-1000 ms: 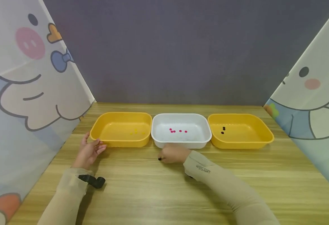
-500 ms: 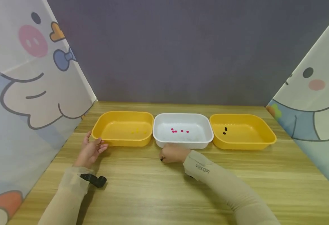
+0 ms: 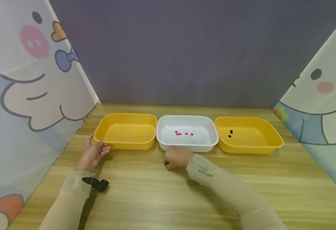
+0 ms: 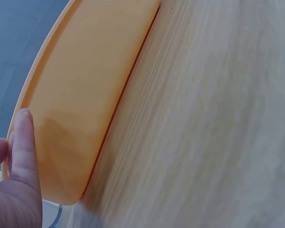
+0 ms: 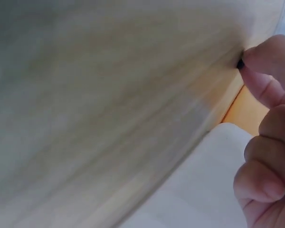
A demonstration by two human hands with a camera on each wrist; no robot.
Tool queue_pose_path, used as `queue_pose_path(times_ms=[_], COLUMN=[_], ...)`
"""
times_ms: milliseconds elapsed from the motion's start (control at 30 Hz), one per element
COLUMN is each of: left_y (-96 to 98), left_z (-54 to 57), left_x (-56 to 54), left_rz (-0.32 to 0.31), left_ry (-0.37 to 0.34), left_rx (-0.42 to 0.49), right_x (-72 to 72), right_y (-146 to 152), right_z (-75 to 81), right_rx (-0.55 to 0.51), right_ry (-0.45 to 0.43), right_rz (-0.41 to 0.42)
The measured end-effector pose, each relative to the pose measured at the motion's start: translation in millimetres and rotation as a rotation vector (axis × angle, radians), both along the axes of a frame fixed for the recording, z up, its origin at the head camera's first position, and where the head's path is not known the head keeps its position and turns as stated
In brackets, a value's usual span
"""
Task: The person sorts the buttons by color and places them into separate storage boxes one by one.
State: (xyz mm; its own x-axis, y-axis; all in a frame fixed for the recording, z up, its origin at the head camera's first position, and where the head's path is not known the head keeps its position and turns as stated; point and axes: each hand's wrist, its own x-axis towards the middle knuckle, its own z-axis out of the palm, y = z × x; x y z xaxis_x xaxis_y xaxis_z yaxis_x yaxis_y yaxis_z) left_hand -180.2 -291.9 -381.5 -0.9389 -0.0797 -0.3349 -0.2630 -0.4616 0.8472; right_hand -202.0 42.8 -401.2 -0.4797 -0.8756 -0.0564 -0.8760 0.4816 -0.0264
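Note:
My left hand (image 3: 91, 155) holds the near-left corner of the left yellow tray (image 3: 126, 146); in the left wrist view one finger (image 4: 24, 147) lies along the tray's outer wall. Several small yellow pieces (image 3: 140, 133) lie in that tray. In front of the white tray (image 3: 188, 148), my right hand (image 3: 177, 157) is low over the table, pinching a small black piece (image 5: 240, 63) between thumb and forefinger, the other fingers curled. Most of the piece is hidden by the fingertips. Several small pink discs (image 3: 186, 134) lie in the white tray.
At the right stands another yellow tray (image 3: 248, 149) with a few small black discs (image 3: 229, 136) in it. All the trays stand in a row on the wooden table (image 3: 145, 198). A grey panel (image 3: 185, 54) rises behind, with printed cloth (image 3: 18, 95) at both sides.
The view has shifted slightly. Less of the black piece shows at my right fingertips than one second ago. My left hand keeps its place at the tray corner.

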Motion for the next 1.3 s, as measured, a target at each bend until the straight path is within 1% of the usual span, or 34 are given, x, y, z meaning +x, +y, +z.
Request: queue_pose_path(times_ms=[100, 233, 367, 500, 567, 733, 800, 867, 967, 1067, 1200, 1300], left_y=[0.3, 0.0, 0.1, 0.9, 1.2, 0.1, -1.0, -1.6, -1.3, -0.4, 0.4, 0.5], left_z=[1.4, 1.5, 0.4, 0.3, 0.5, -1.0, -2.0, -2.6, -3.5, -3.9, -2.7, -2.0], left_x=[-0.7, 0.8, 2.7, 2.2, 1.4, 1.0, 1.8, 2.6, 2.7, 2.1, 2.1, 1.9], left_rz=[0.0, -0.011, -0.018, -0.019, -0.019, -0.02, -0.021, -0.023, -0.027, -0.031, -0.022, -0.018], left_ry=[0.027, 0.039, 0.034, 0.036, 0.036, 0.036, 0.038, 0.042, 0.048, 0.046, 0.037, 0.039], left_rx=[0.001, -0.005, 0.001, 0.005, 0.003, 0.003, 0.003, 0.003, 0.008, 0.017, 0.026, 0.037], right_x=[1.3, 2.7, 4.3, 5.5, 5.8, 6.6, 5.6, 3.4, 0.9, -0.6, -2.2, -3.4], right_y=[0.8, 4.8, 11.5, 18.9, 22.5, 30.4, 33.2, 37.3, 45.9, 55.4, 65.5, 73.1], right_z=[2.6, 4.5, 10.2, 18.5, 21.9, 29.5, 31.1, 31.2, 31.6, 33.6, 39.8, 44.6], right_rx=[0.004, -0.023, -0.116, -0.2, -0.235, -0.299, -0.312, -0.319, -0.316, -0.305, -0.306, -0.312], right_ry=[0.045, 0.091, 0.116, 0.155, 0.158, 0.194, 0.227, 0.253, 0.276, 0.257, 0.244, 0.289], right_rz=[0.015, 0.074, 0.114, 0.11, 0.108, 0.142, 0.15, 0.147, 0.119, 0.085, 0.07, 0.073])
